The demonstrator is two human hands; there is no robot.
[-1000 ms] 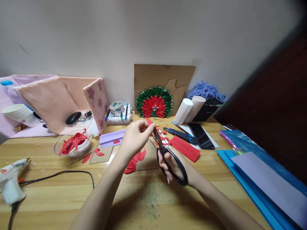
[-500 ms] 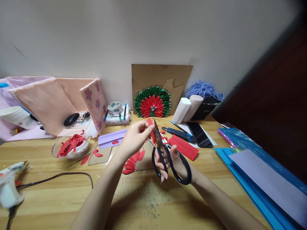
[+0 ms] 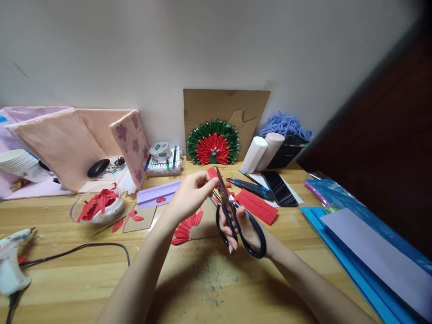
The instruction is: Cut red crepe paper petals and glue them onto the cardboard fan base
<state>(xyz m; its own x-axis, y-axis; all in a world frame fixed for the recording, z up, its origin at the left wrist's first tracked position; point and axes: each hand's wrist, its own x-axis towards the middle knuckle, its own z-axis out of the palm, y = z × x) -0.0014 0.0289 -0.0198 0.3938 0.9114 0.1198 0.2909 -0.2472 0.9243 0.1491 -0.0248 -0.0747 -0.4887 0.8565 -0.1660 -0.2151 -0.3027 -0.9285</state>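
My left hand pinches a small piece of red crepe paper between thumb and fingers. In my right hand is a pair of scissors with black loop handles, its blades pointing up beside the red piece. The blades look nearly closed; whether they touch the paper I cannot tell. Below my hands lies a cardboard sheet bearing a fan of red paper petals. Right of the scissors is a folded strip of red crepe paper.
A glue gun and its cord lie at left, near a bowl of red scraps. A red and green paper peacock leans on cardboard at the back. Utility knives and a phone lie right, beyond them blue sheets.
The scissor handles have drawn slightly closer together and the blades have closed further beside the red paper. My left hand keeps its pinch. The whole view has shifted slightly.
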